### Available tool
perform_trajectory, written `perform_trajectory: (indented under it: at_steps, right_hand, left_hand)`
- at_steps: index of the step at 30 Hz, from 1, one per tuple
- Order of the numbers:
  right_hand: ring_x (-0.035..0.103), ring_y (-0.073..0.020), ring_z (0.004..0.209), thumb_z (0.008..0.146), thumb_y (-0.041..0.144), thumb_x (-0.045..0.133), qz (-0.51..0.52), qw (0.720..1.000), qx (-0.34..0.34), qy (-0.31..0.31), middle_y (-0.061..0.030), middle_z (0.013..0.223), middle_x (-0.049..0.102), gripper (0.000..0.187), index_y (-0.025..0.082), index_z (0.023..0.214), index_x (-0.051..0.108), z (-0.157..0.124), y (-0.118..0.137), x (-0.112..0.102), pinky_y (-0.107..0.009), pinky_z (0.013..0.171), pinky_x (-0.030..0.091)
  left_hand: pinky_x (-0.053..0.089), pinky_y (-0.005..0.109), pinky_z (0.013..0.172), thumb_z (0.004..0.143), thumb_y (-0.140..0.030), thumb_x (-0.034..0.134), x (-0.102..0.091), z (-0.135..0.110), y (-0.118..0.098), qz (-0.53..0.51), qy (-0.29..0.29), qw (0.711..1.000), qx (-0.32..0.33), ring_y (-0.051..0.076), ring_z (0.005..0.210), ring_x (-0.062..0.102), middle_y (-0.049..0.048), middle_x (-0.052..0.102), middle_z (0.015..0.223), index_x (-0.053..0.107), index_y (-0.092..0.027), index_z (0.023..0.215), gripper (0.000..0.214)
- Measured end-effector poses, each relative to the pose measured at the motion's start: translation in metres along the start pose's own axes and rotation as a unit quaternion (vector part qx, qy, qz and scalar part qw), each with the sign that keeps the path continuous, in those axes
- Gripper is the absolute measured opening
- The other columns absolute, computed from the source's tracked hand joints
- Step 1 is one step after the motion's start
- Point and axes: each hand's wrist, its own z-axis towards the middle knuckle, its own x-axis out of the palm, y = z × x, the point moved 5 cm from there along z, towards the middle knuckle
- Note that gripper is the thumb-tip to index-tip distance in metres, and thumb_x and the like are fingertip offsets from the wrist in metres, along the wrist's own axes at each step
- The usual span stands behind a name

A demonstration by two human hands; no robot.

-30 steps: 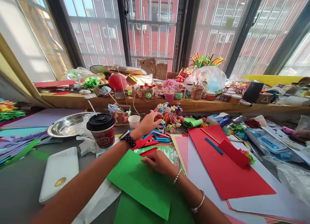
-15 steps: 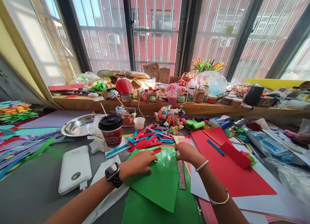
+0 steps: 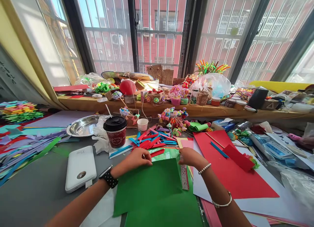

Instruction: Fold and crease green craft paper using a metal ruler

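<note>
A green paper sheet (image 3: pixel 149 187) lies flat in front of me on more green paper. My left hand (image 3: pixel 137 157) pinches its far left corner, fingers closed on the edge. My right hand (image 3: pixel 187 155) grips the far right corner, beside a ruler (image 3: pixel 183 177) that lies along the sheet's right side. Just beyond both hands lies a pile of red and blue paper strips (image 3: pixel 150 141). A watch sits on my left wrist, bracelets on my right.
A lidded coffee cup (image 3: pixel 115 131), a white power bank (image 3: pixel 80 168) and a steel bowl (image 3: pixel 83 126) stand to the left. Red paper sheets (image 3: pixel 228 171) cover the right. Paper flower crafts (image 3: pixel 173 117) and clutter line the window ledge (image 3: pixel 196 108). Coloured paper scraps (image 3: pixel 22 145) pile at far left.
My left hand came back from the far strips to the green sheet. Both hands took its far corners and turned it from a diagonal to square with me.
</note>
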Motion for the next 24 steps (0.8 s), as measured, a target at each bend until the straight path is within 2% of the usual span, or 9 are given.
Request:
perform_trajectory:
  at_steps: [3, 5, 9, 11, 13, 17, 21, 22, 24]
  right_hand:
    - [0.057, -0.0226, 0.089, 0.073, 0.026, 0.058, 0.036, 0.999, -0.016, -0.031, -0.0119, 0.095, 0.062, 0.023, 0.012, 0.092, 0.059, -0.013, -0.006, 0.0, -0.031, 0.075, 0.043]
    - [0.056, -0.0223, 0.094, 0.077, 0.026, 0.052, 0.059, 0.997, -0.029, -0.048, -0.0119, 0.101, 0.061, 0.026, 0.013, 0.099, 0.058, -0.027, -0.01, 0.005, -0.03, 0.079, 0.042]
    - [0.039, -0.0224, 0.117, 0.072, 0.035, 0.059, 0.091, 0.992, -0.065, -0.053, -0.0117, 0.128, 0.044, 0.056, 0.014, 0.122, 0.044, -0.058, -0.011, 0.028, -0.032, 0.095, 0.033]
    - [0.029, -0.0232, 0.124, 0.064, 0.039, 0.065, 0.104, 0.989, -0.089, -0.051, -0.0121, 0.135, 0.033, 0.074, 0.012, 0.127, 0.037, -0.07, -0.007, 0.04, -0.034, 0.102, 0.025]
    - [0.024, -0.0239, 0.126, 0.061, 0.041, 0.068, 0.103, 0.989, -0.096, -0.055, -0.0128, 0.137, 0.027, 0.083, 0.01, 0.13, 0.033, -0.077, -0.003, 0.05, -0.037, 0.104, 0.019]
    - [0.025, -0.0237, 0.126, 0.068, 0.049, 0.058, 0.107, 0.988, -0.083, -0.08, -0.0127, 0.136, 0.03, 0.076, 0.011, 0.129, 0.034, -0.077, -0.001, 0.058, -0.04, 0.105, 0.018]
    - [0.027, -0.0248, 0.125, 0.07, 0.055, 0.052, 0.107, 0.985, -0.091, -0.103, -0.0139, 0.135, 0.033, 0.074, 0.011, 0.128, 0.036, -0.076, -0.002, 0.06, -0.042, 0.104, 0.019]
    - [0.027, -0.0248, 0.125, 0.071, 0.055, 0.051, 0.109, 0.983, -0.096, -0.109, -0.0136, 0.134, 0.033, 0.073, 0.011, 0.128, 0.037, -0.077, -0.002, 0.061, -0.042, 0.104, 0.019]
    - [0.027, -0.0244, 0.125, 0.072, 0.055, 0.049, 0.116, 0.98, -0.107, -0.12, -0.0129, 0.134, 0.033, 0.072, 0.012, 0.128, 0.037, -0.078, -0.003, 0.061, -0.042, 0.104, 0.019]
  left_hand:
    - [0.037, 0.023, 0.055, 0.063, -0.041, 0.056, -0.007, -0.01, 0.008, -0.045, -0.035, 0.998, -0.03, 0.014, 0.061, 0.052, -0.0002, 0.058, 0.064, 0.059, -0.016, 0.066, 0.026]
    - [0.035, 0.022, 0.051, 0.063, -0.049, 0.055, -0.005, -0.017, 0.016, -0.096, -0.062, 0.991, -0.064, 0.013, 0.056, 0.049, -0.0018, 0.054, 0.06, 0.056, -0.016, 0.067, 0.033]
    - [0.031, 0.021, 0.045, 0.057, -0.054, 0.056, 0.014, -0.024, 0.033, -0.176, -0.104, 0.973, -0.105, 0.01, 0.05, 0.043, -0.0055, 0.045, 0.057, 0.049, -0.017, 0.073, 0.041]
    - [0.032, 0.021, 0.045, 0.06, -0.051, 0.053, 0.022, -0.021, 0.037, -0.148, -0.106, 0.978, -0.1, 0.01, 0.051, 0.044, -0.0059, 0.045, 0.059, 0.044, -0.018, 0.079, 0.039]
    - [0.035, 0.021, 0.047, 0.062, -0.045, 0.051, 0.027, -0.014, 0.038, -0.113, -0.097, 0.984, -0.097, 0.011, 0.052, 0.047, -0.0062, 0.047, 0.059, 0.041, -0.018, 0.084, 0.035]
    - [0.04, 0.025, 0.052, 0.057, -0.027, 0.059, 0.023, 0.003, 0.026, -0.032, -0.062, 0.994, -0.086, 0.016, 0.057, 0.054, -0.0057, 0.052, 0.058, 0.044, -0.019, 0.085, 0.033]
    - [0.041, 0.035, 0.069, 0.044, -0.01, 0.071, 0.018, 0.018, 0.002, 0.06, -0.056, 0.994, -0.068, 0.028, 0.082, 0.056, 0.0033, 0.059, 0.074, 0.054, -0.015, 0.078, 0.038]
    - [0.041, 0.037, 0.072, 0.048, -0.012, 0.072, 0.017, 0.022, -0.004, 0.072, -0.059, 0.994, -0.061, 0.028, 0.086, 0.055, 0.0057, 0.059, 0.081, 0.055, -0.014, 0.082, 0.037]
    - [0.043, 0.04, 0.075, 0.066, -0.022, 0.066, 0.019, 0.032, -0.018, 0.074, -0.066, 0.995, -0.032, 0.024, 0.091, 0.054, 0.008, 0.057, 0.096, 0.054, -0.013, 0.095, 0.032]
